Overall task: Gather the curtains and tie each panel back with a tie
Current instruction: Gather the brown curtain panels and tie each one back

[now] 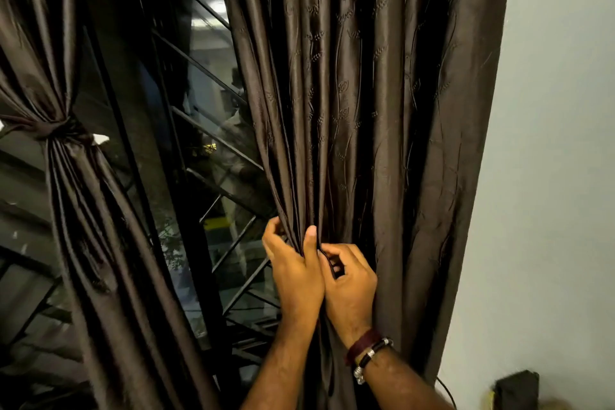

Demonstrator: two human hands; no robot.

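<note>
Pale wall (549,143), dark barred window (199,150)

Dim indoor light leaves the curtain folds (349,110) deep in shadow, with a faint sheen. Wide-angle distortion bends the edges. Reflections glare softly in the dark window glass (213,83).

Bottom right, by wall (549,176): dark box (516,388); supporting surface not visible.

The right curtain panel (366,110) runs off the top and bottom edges, and its folds hide the fingertips of the left hand (293,273). The dark object (515,388) at the bottom right corner is cut off and unclear.
</note>
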